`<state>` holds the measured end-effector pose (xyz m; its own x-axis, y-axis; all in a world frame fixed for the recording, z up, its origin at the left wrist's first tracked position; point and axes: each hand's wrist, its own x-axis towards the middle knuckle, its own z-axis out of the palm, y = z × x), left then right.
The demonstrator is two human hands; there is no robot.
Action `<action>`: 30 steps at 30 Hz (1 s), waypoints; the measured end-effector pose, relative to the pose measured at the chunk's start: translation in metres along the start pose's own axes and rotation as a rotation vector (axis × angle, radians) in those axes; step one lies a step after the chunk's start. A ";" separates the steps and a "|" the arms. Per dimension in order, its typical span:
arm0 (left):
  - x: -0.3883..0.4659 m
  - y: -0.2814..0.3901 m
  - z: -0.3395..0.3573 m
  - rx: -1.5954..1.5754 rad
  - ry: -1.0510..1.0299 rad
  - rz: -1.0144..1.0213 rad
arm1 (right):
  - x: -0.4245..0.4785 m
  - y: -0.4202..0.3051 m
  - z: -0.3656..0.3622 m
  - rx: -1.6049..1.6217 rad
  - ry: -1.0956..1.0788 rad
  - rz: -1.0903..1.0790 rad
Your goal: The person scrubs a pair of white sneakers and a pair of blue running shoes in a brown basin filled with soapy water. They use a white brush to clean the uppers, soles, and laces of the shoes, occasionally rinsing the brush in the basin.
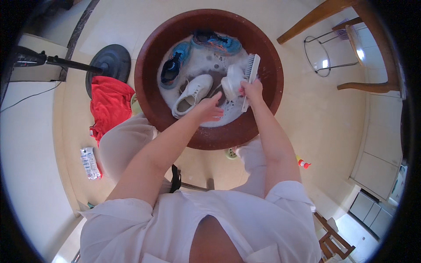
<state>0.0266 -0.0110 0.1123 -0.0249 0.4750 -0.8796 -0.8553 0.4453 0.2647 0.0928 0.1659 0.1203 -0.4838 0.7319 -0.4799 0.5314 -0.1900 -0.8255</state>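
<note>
A brown-red basin [274,74] holds foamy water [210,65] and shoes. My right hand [252,90] grips a white scrub brush [251,70], its bristles facing left. Just left of the brush lies a white shoe [233,79] on its side; whether my right fingers touch it, I cannot tell. My left hand [212,108] hangs over the water with fingers apart and nothing in it. Beside it, another white lace-up shoe [195,93] sits upright, opening toward me. Two blue and black sneakers, one at the left [176,64] and one at the far side [217,42], rest in the foam.
On the left, a red cloth [110,102] lies by the round black base [113,60] of a stand. A printed packet [89,162] is on the floor. Wooden furniture legs [306,21] and a metal-framed stool [317,56] stand right. A red-capped bottle [303,162] lies by my right arm.
</note>
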 end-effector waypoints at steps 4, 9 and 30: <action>-0.062 0.024 0.033 -0.447 -0.124 0.115 | -0.079 -0.056 0.012 0.143 -0.158 -0.129; -0.119 0.040 0.011 -0.459 -0.157 0.359 | -0.155 -0.114 -0.002 0.176 -0.233 -0.078; -0.159 0.068 0.016 0.708 0.614 1.534 | -0.124 -0.115 0.008 -0.103 0.218 -0.539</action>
<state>-0.0192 -0.0437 0.2768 -0.8106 0.4868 0.3254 0.4698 0.2090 0.8576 0.0860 0.0914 0.2722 -0.5563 0.8271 0.0802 0.3203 0.3025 -0.8977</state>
